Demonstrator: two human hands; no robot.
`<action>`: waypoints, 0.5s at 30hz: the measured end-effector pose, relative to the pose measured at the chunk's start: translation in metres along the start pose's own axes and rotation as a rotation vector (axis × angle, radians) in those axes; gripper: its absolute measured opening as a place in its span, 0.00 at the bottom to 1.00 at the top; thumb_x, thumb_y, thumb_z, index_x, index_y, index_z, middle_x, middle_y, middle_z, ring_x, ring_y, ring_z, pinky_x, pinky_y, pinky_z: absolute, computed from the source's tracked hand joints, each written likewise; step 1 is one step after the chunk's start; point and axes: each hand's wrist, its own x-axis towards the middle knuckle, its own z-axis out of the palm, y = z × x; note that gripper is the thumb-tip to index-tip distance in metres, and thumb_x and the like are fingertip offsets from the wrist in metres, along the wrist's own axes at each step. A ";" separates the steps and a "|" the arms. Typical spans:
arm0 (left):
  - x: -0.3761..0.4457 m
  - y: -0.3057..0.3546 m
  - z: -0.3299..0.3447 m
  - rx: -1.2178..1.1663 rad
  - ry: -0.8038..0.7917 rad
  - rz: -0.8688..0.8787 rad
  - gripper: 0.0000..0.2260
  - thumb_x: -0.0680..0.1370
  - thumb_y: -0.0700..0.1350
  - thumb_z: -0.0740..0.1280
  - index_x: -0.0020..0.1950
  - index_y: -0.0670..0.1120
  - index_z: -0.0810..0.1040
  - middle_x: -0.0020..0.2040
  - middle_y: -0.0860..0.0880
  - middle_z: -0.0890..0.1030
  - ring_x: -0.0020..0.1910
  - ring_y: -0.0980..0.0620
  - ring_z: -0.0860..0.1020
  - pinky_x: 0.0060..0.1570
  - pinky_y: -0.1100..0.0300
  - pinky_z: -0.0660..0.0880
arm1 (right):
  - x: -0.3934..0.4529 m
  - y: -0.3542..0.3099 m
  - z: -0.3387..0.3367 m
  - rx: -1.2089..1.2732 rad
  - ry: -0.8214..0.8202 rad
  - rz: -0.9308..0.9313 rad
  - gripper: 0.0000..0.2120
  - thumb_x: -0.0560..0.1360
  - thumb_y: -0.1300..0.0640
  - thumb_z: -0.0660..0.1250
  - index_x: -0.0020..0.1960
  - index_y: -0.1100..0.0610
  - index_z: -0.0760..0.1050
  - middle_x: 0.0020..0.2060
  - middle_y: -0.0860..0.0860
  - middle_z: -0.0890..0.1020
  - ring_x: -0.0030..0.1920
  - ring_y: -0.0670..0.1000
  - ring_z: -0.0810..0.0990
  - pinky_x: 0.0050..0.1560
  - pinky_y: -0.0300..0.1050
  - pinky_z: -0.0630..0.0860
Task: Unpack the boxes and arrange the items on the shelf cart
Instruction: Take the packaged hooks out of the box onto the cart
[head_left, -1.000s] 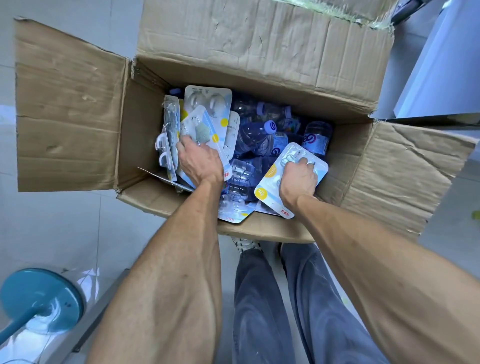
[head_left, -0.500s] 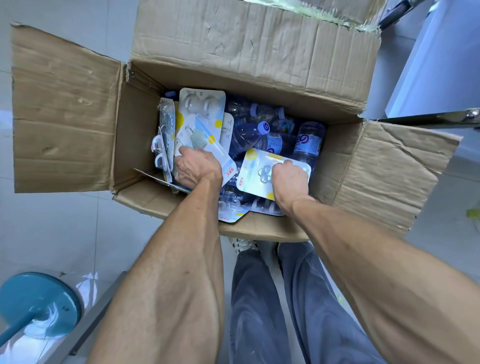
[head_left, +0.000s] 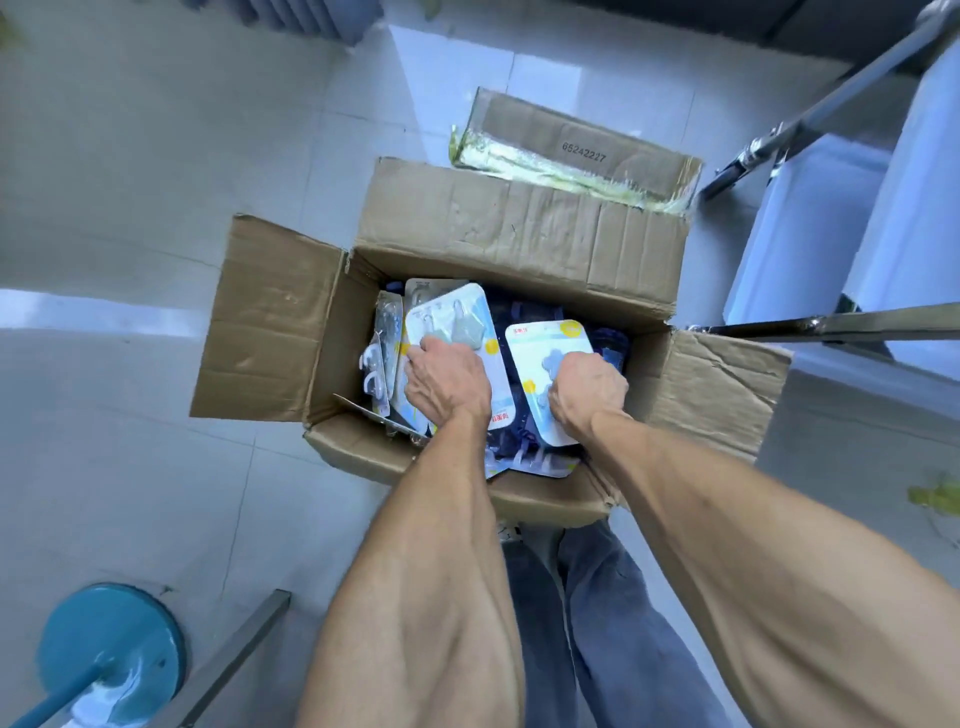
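Both hands grip blister cards inside the open box (head_left: 280, 317). Left hand (head_left: 448, 382) curls its fingers over the lower half of a white card (head_left: 457, 317) holding grey hooks, at about 10 o'clock in the box. Right hand (head_left: 587, 387) clamps a second card (head_left: 545, 353), its fingers folded over the pack's right side, at 3 o'clock from the left hand. More cards (head_left: 384, 338) stand on edge against the box's 9 o'clock wall; dark bottles (head_left: 524, 317) lie underneath, blurred. Box flaps spread open on pale floor tiles. Shelf cart (head_left: 841, 327) rails at 2 o'clock. Teal round base (head_left: 111, 634) at 7 o'clock. Jeans (head_left: 613, 613) below the box.
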 end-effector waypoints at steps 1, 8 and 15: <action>-0.009 0.009 -0.017 -0.020 0.003 0.014 0.13 0.80 0.44 0.57 0.58 0.40 0.76 0.56 0.42 0.77 0.55 0.42 0.76 0.50 0.50 0.70 | -0.008 -0.005 -0.022 0.019 0.015 -0.007 0.14 0.77 0.58 0.64 0.62 0.59 0.77 0.59 0.57 0.80 0.59 0.57 0.79 0.54 0.47 0.75; -0.082 0.076 -0.153 -0.103 0.071 0.092 0.14 0.80 0.45 0.56 0.60 0.43 0.76 0.59 0.43 0.77 0.58 0.43 0.76 0.53 0.49 0.71 | -0.080 -0.030 -0.217 0.096 0.206 -0.124 0.13 0.77 0.62 0.61 0.59 0.61 0.78 0.56 0.59 0.81 0.56 0.60 0.80 0.49 0.47 0.74; -0.181 0.154 -0.259 -0.180 0.186 0.061 0.14 0.81 0.44 0.56 0.60 0.42 0.76 0.59 0.42 0.78 0.57 0.42 0.77 0.51 0.50 0.71 | -0.162 0.028 -0.380 0.172 0.375 -0.240 0.12 0.75 0.62 0.63 0.55 0.58 0.80 0.54 0.57 0.82 0.55 0.58 0.81 0.47 0.43 0.73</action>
